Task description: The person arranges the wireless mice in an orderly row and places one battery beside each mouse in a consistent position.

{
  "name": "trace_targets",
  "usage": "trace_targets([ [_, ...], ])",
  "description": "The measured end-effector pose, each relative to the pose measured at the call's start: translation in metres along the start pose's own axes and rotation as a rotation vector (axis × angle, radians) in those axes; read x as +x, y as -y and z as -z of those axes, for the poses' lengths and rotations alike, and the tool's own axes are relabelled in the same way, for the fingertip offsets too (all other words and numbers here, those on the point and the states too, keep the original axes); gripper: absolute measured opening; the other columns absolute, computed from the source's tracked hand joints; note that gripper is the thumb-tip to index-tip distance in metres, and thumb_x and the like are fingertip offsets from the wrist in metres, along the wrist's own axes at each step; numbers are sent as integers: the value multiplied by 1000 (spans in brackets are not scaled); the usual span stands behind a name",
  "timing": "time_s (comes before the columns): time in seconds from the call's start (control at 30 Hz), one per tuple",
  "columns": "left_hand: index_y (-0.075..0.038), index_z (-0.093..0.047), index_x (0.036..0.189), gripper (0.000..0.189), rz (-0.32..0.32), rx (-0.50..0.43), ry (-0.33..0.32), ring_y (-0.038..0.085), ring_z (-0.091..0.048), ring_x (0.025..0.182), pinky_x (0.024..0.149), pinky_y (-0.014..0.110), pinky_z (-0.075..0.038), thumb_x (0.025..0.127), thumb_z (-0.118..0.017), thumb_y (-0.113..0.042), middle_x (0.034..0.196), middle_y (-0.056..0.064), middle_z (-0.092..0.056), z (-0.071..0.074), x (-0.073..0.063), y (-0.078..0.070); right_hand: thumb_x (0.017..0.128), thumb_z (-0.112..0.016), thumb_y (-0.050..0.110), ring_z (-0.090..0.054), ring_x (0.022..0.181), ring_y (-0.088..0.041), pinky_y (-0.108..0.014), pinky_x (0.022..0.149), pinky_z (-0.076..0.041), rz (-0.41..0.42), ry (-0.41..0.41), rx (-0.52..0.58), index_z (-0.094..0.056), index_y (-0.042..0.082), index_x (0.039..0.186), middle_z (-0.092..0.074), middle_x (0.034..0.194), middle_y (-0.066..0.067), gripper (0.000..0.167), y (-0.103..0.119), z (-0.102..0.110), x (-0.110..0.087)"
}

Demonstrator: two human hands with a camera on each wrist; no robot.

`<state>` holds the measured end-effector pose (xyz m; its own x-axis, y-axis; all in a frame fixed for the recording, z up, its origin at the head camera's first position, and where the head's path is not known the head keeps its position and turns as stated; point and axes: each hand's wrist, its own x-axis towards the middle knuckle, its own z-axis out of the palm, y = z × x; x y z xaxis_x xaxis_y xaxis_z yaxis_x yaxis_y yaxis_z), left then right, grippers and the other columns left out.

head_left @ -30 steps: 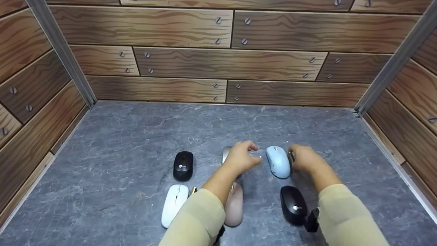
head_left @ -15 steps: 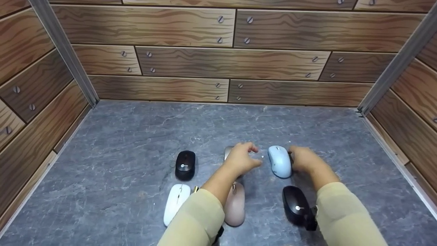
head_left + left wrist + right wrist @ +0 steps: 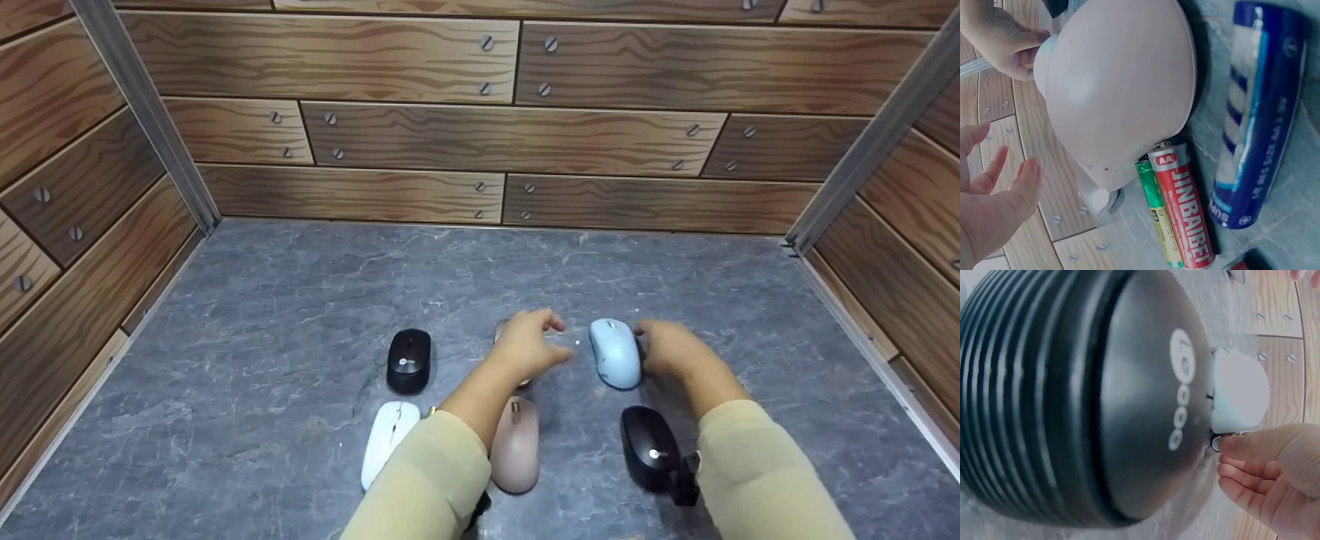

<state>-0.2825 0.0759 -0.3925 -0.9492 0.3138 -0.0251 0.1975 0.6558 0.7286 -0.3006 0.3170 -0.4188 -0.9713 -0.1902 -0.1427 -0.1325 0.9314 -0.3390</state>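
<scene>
My right hand (image 3: pixel 675 356) is at the right side of the light blue computer mouse (image 3: pixel 616 354). In the right wrist view its thumb and fingers pinch a dark battery (image 3: pixel 1216 443), of which only the round end shows, close beside the mouse. My left hand (image 3: pixel 529 346) hovers over a grey mouse (image 3: pixel 501 330), which it mostly hides. Its thumb and fingers are spread apart with nothing between them. Below it lies a pink mouse (image 3: pixel 516 450). Beside that mouse, the left wrist view has a red battery (image 3: pixel 1182 205), a green battery (image 3: pixel 1158 214) and a blue battery (image 3: pixel 1258 112).
A black mouse (image 3: pixel 409 361) and a white mouse (image 3: pixel 390 442) lie on the left, the white one partly behind my left sleeve. Another black mouse (image 3: pixel 649 448) sits by my right sleeve. Wood-patterned walls (image 3: pixel 405 135) enclose the grey marbled tabletop (image 3: pixel 300 300).
The battery beside the light blue mouse was visible at my right fingers one second ago and is now nearly hidden in the head view. Both hands stay almost in place; the head view shifts slightly.
</scene>
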Motion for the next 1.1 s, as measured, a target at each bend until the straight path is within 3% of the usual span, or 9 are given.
trace_targets([
  [0.37, -13, -61, 108, 31, -22, -47, 31, 23, -51, 109, 88, 36, -44, 79, -69, -21, 118, 10, -53, 13, -9, 4, 65, -70, 5, -56, 89, -39, -51, 76, -46, -19, -42, -19, -52, -8, 113, -60, 99, -27, 53, 3, 15, -10],
  [0.57, -13, -61, 106, 31, -63, -3, 23, 20, -52, 97, 80, 32, -46, 77, -70, -21, 106, 7, -56, 25, -16, 6, 64, -64, 0, -57, 83, -36, -47, 71, -47, -11, -51, -55, -52, -9, 112, -60, 99, -27, 50, 9, 23, -16],
  [0.67, -13, -62, 104, 32, -76, 7, 8, 20, -52, 95, 80, 31, -46, 75, -71, -20, 105, 7, -56, 33, -21, 6, 68, -66, 0, -56, 75, -29, -43, 66, -47, -5, -37, -41, -51, -9, 115, -62, 90, -22, 50, 20, 29, -19],
  [0.8, -13, -62, 104, 33, -78, -2, -1, 22, -52, 97, 80, 33, -47, 74, -72, -20, 107, 7, -53, 42, -29, 9, 72, -69, 4, -54, 68, -23, -39, 61, -47, 58, -50, -26, -53, -7, 113, -59, 77, -11, 45, 42, 34, -23],
  [1.1, -13, -61, 105, 33, -95, 9, -12, 25, -52, 102, 86, 38, -44, 76, -72, -20, 111, 9, -52, 56, -56, 29, 69, -73, 4, -51, 66, -17, -35, 63, -47, 267, -83, -44, -58, -1, 107, -56, 74, -5, 41, 98, 22, -37],
])
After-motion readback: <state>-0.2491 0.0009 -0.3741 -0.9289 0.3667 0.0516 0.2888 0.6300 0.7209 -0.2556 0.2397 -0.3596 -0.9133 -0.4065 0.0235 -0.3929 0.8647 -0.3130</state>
